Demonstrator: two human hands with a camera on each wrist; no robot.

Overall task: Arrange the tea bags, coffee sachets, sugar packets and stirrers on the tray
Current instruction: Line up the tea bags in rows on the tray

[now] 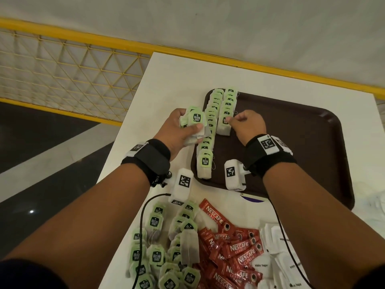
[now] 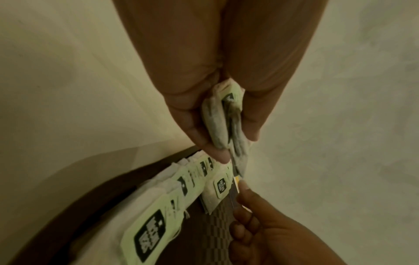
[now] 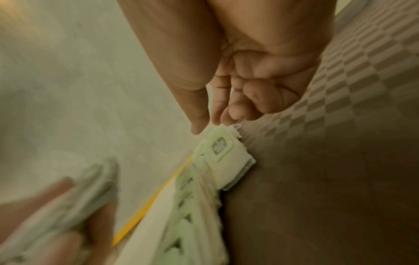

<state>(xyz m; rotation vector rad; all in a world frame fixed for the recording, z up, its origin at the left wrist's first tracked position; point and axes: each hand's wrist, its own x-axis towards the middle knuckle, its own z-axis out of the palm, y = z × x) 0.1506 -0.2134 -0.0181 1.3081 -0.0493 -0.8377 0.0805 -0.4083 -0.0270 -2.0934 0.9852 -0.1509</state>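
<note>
Loose tea bags (image 1: 164, 245), red coffee sachets (image 1: 235, 249) and white sugar packets (image 1: 277, 247) lie heaped on the surface (image 1: 179, 80), well behind both wrists and not yet sorted. Ahead of them sits the brown tray (image 1: 302, 130), with two overlapping rows of tea bags (image 1: 218, 113) along its left edge. The left hand (image 1: 177, 130) grips a small bundle of tea bags (image 1: 194, 122), thumb pressed across the front and fingers (image 2: 251, 123) curled behind, just left of the rows. The right hand (image 1: 248, 126) is loosely curled, its fingertips (image 3: 223, 114) touching the nearest bag of the shorter row (image 1: 225, 122); I cannot tell whether they pinch it. No stirrers are visible. Tea bags look to be the step in hand, roughly a first quarter of the job. Next, I'd judge, one bag should pass from the bundle to the right fingers and be lapped onto the short row, squarely aligned.
</note>
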